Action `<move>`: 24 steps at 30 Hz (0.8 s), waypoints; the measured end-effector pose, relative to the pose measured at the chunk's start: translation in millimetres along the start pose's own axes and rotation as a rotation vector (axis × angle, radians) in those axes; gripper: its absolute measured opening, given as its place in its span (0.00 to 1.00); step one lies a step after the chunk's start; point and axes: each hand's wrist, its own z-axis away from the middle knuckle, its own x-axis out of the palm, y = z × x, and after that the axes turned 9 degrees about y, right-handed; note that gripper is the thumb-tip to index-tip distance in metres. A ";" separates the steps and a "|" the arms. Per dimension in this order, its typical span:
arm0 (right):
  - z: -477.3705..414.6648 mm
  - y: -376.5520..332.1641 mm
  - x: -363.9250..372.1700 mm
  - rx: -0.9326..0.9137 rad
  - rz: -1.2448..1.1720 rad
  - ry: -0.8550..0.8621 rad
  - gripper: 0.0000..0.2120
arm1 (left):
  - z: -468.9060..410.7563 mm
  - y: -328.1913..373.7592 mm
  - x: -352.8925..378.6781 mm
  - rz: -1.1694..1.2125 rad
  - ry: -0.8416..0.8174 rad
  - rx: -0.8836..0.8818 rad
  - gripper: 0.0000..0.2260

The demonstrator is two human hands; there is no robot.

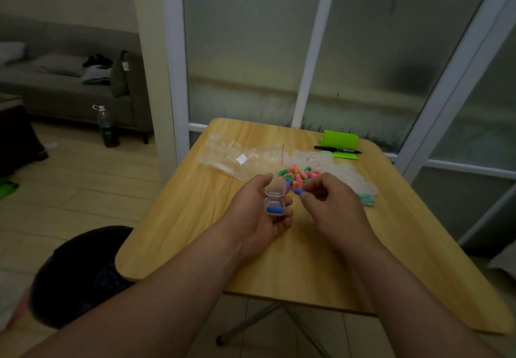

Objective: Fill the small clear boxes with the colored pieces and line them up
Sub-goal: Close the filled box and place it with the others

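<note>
Left hand (258, 212): cradles open clear box (274, 200), 1 blue piece inside. Right hand (326, 201): pinches 1 blue piece (297, 191) just beside the box. Behind: colored pile (297, 174), empty boxes (329, 163), on table (279, 268).

Two grips: the left grip (259, 212) and the right grip (329, 201). One open clear box (275, 198) sits in the left grip. It holds one blue piece (275, 209), and a second blue piece (297, 191) is pinched in the right grip. Just beyond both grips lie one heap of colored pieces (297, 174) and one cluster of empty boxes (335, 165), both too overlapped to count. Right of the right grip is one box of teal pieces (367, 199). Farther beyond on the surface (279, 260) are one plastic bag (237, 158), one black pen (337, 149) and one green stand (340, 139).
</note>
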 end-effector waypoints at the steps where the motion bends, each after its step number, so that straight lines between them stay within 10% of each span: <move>1: 2.7 -6.0 -4.9 -0.028 -0.067 -0.004 0.05 | 0.1 -1.0 1.4 -0.003 -0.026 -0.007 0.21; 24: 9.2 -11.5 -10.9 -0.009 -0.195 -0.028 0.02 | -8.5 -7.3 5.5 -0.059 -0.116 0.005 0.26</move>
